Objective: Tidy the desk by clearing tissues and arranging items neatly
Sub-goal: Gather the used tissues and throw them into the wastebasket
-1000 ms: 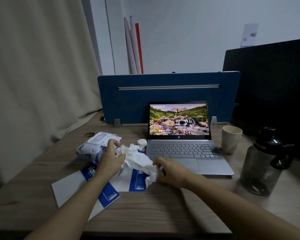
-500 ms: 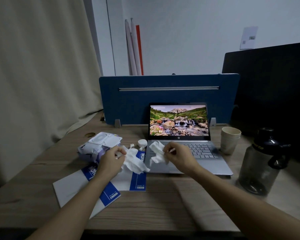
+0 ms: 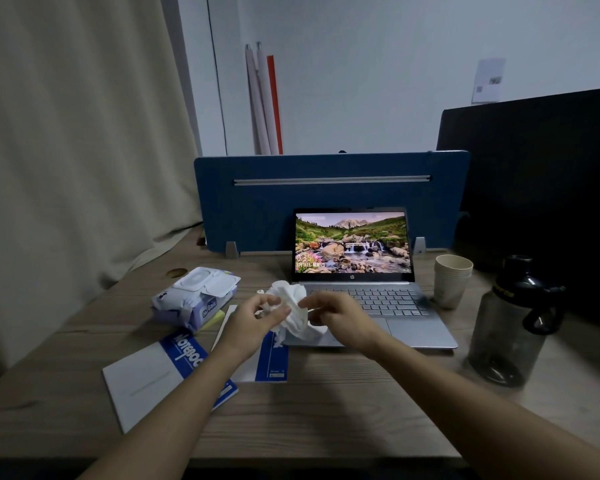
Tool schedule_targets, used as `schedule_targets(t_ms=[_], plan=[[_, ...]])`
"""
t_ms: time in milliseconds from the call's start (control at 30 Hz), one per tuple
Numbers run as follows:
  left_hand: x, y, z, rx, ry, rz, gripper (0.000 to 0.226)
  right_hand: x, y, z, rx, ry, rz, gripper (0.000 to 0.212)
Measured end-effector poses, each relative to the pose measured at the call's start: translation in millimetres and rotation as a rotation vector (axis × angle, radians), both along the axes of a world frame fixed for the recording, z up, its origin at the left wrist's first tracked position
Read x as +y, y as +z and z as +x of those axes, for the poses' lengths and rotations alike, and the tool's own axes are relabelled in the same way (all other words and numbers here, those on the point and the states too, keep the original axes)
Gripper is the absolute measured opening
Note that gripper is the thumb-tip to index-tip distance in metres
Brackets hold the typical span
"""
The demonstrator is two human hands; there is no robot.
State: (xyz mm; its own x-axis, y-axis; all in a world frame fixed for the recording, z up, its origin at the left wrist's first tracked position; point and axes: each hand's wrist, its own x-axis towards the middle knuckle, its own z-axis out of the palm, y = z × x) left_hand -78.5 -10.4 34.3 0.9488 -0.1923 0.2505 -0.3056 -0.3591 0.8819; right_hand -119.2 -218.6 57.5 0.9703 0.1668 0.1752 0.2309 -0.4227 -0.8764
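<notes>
A crumpled white tissue wad hangs just above the desk, in front of the laptop's left corner. My left hand grips its left side with curled fingers and thumb. My right hand pinches its right side, over the laptop's palm rest. Two white and blue notebooks lie under my left forearm. A wet wipe pack with a white lid sits to the left of my hands.
An open silver laptop stands at the centre, backed by a blue divider panel. Stacked paper cups and a dark shaker bottle are on the right. A small white object lies behind the tissue. A curtain hangs left.
My two hands have come together, joining the separate tissue pieces into one wad. My right hand moved left from the keyboard; my left hand moved right and lifted.
</notes>
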Motion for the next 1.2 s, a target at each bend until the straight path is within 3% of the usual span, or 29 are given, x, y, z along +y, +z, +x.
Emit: schedule_targets(t_ms=[233, 600, 667, 900, 1100, 1200], plan=[[-11.0, 2.0, -9.0, -0.004, 0.006, 0.025, 0.025, 0.7, 1.4, -9.7, 0.141, 0.065, 0.273, 0.044], [-10.1, 3.6, -22.9, -0.034, 0.028, 0.036, 0.014, -16.6, 4.6, -36.7, -0.041, -0.072, 0.041, 0.031], [-13.2, 4.2, -28.8, -0.018, -0.01, 0.021, 0.021, -20.3, 3.9, -44.4, -0.048, -0.076, 0.024, 0.025], [-54.8, 7.8, -78.3, 0.101, -0.255, -0.135, 0.045, -49.9, -8.1, -91.5, -0.068, -0.111, 0.031, 0.056], [-113.6, -8.8, -134.7, 0.205, -0.452, -0.176, 0.05, -106.7, -30.8, -162.1, -0.089, -0.213, -0.046, 0.047], [-152.5, -22.8, -166.1, 0.199, -0.552, -0.179, 0.046, -142.2, -44.3, -204.4, -0.057, -0.223, 0.019, 0.035]])
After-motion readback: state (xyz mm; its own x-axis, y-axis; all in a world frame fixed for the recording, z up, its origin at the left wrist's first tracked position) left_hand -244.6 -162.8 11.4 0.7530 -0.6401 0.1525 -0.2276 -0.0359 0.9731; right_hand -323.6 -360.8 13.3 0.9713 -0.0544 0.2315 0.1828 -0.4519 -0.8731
